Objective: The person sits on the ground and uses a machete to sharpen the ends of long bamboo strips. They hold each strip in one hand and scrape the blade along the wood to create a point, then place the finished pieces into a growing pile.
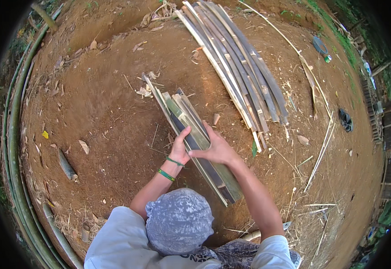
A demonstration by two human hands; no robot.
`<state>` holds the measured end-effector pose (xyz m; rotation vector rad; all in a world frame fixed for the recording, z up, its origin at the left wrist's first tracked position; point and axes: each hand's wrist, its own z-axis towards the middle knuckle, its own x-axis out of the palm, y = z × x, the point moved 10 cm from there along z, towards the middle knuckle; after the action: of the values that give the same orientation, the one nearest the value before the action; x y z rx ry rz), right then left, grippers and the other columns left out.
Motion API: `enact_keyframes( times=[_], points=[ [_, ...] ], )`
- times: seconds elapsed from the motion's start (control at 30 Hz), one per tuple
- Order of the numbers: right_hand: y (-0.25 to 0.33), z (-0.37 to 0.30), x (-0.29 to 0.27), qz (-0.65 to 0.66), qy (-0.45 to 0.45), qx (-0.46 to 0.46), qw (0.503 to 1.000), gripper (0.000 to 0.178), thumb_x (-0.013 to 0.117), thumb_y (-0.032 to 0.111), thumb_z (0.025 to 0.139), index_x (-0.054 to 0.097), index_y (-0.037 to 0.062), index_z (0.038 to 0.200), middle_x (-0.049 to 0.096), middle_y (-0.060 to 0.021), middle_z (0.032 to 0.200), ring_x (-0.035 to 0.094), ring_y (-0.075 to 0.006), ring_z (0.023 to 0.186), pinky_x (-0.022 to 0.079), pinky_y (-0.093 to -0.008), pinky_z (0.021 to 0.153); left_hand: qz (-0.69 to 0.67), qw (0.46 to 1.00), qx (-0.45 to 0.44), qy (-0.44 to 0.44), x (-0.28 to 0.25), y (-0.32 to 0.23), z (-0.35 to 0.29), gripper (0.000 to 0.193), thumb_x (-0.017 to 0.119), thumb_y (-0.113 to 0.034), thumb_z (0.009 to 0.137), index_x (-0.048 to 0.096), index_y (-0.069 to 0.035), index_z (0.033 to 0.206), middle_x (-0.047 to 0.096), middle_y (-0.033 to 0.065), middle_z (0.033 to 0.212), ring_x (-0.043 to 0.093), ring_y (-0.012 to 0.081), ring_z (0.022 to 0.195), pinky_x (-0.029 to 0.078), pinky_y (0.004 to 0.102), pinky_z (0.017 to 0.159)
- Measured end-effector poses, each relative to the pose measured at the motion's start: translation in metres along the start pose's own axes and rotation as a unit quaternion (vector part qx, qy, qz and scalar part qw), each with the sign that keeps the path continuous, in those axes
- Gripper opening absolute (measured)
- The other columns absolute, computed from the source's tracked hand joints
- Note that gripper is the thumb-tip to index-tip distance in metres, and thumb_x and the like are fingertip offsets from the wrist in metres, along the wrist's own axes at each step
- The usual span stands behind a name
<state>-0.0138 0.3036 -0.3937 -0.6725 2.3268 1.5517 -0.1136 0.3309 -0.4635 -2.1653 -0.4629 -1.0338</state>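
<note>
A bundle of short split bamboo slats (180, 112) lies slantwise in front of me, its strips green, dark grey and pale. My left hand (180, 147) grips the bundle's left side, thumb pointing up along it. From the right, my right hand (217, 147) wraps over the slats, its thumb reaching across toward the left hand. Both hands are closed around the middle of the bundle, and some fingers are hidden beneath it. The slat ends are uneven at the far tip. Two green bands circle my left wrist.
Long bamboo strips (240, 67) lie side by side on the bare soil at the far right. Green bamboo poles (15, 130) run along the left edge. A short cut bamboo piece (67, 165) rests at left. A black plastic bag (345, 120) and a blue ring-shaped object (319, 45) sit at right.
</note>
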Motion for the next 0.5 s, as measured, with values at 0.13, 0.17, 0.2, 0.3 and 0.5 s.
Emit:
enact_keyframes(
  times=[0.13, 0.17, 0.2, 0.3, 0.5],
  points=[
    [-0.005, 0.025, 0.013, 0.013, 0.037, 0.016, 0.999, 0.127, 0.090, 0.052, 0.062, 0.019, 0.0067, 0.158, 0.044, -0.0280, 0.148, 0.047, -0.0376, 0.135, 0.037, -0.0433, 0.115, -0.005, 1.000, 0.019, -0.006, -0.034, -0.023, 0.024, 0.060, 0.066, -0.036, 0.092, 0.048, 0.003, 0.135, 0.063, 0.0185, 0.124, 0.065, 0.0290, 0.111, 0.054, 0.0434, 0.099],
    [-0.005, 0.031, 0.012, 0.030, 0.050, 0.013, 0.998, 0.127, 0.089, 0.052, 0.062, 0.019, 0.0076, 0.158, 0.044, -0.0277, 0.148, 0.047, -0.0376, 0.136, 0.037, -0.0433, 0.115, 0.005, 1.000, 0.029, -0.009, -0.040, -0.037, 0.036, 0.060, 0.066, -0.037, 0.092, 0.049, 0.002, 0.134, 0.063, 0.0186, 0.123, 0.066, 0.0287, 0.110, 0.054, 0.0433, 0.099],
    [-0.004, 0.038, 0.011, 0.049, 0.058, 0.013, 0.997, 0.127, 0.089, 0.052, 0.063, 0.018, 0.0086, 0.158, 0.045, -0.0275, 0.148, 0.047, -0.0375, 0.136, 0.037, -0.0432, 0.115, 0.019, 0.999, 0.035, -0.008, -0.040, -0.053, 0.049, 0.060, 0.067, -0.038, 0.091, 0.049, 0.002, 0.133, 0.064, 0.0187, 0.122, 0.066, 0.0285, 0.109, 0.054, 0.0431, 0.099],
    [0.002, 0.064, -0.011, 0.045, 0.011, 0.067, 0.997, 0.128, 0.086, 0.060, 0.064, 0.015, 0.0114, 0.159, 0.041, -0.0290, 0.149, 0.044, -0.0409, 0.137, 0.035, -0.0532, 0.115, 0.095, 0.990, 0.080, -0.061, -0.043, -0.121, 0.090, 0.072, 0.074, -0.040, 0.084, 0.047, 0.006, 0.132, 0.062, 0.0206, 0.113, 0.066, 0.0321, 0.104, 0.057, 0.0427, 0.094],
    [-0.034, 0.041, -0.062, 0.149, -0.100, 0.079, 0.981, 0.115, 0.066, 0.077, 0.075, 0.017, 0.0150, 0.159, 0.037, -0.0265, 0.153, 0.040, -0.0423, 0.140, 0.036, -0.0607, 0.113, 0.221, 0.967, 0.095, -0.083, -0.032, -0.261, 0.193, 0.084, 0.077, -0.045, 0.080, 0.044, 0.003, 0.140, 0.057, 0.0242, 0.131, 0.056, 0.0373, 0.122, 0.044, 0.0488, 0.109]
  ],
)
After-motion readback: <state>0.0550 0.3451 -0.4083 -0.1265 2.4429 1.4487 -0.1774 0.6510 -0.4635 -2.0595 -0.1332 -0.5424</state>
